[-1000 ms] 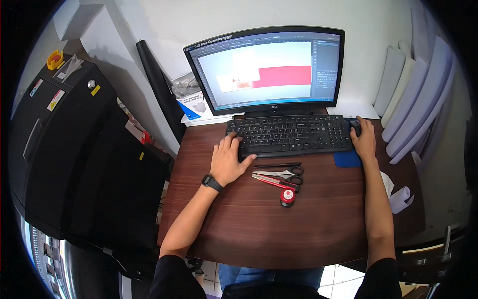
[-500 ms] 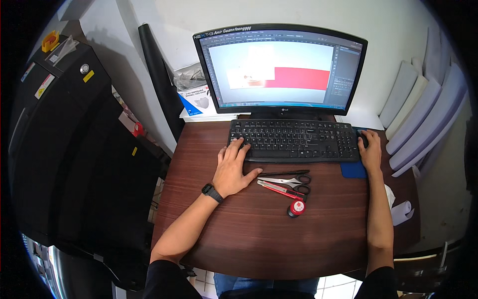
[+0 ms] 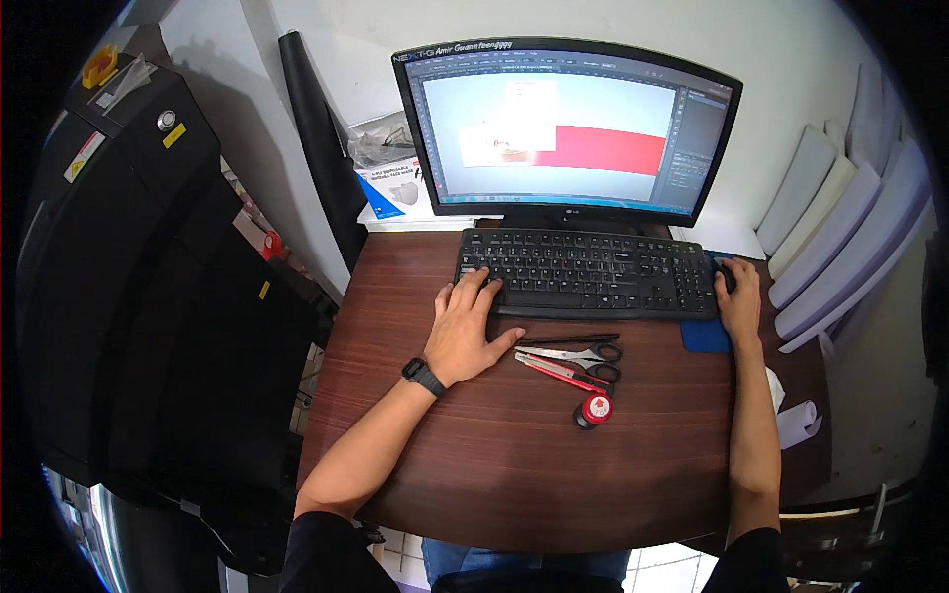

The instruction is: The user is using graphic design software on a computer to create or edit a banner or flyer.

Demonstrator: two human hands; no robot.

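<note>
Black plastic keyboard (image 3: 593, 275) lies on the brown desk (image 3: 534, 474) just in front of the monitor (image 3: 568, 128), its long axis running left to right, its near edge toward the person. Relaxed and spread, the left hand (image 3: 460, 336) has its fingertips at the leftmost keys. At the opposite end, the right hand (image 3: 739, 308) grasps the partly covered mouse (image 3: 730, 281), which points away from the person.
</note>
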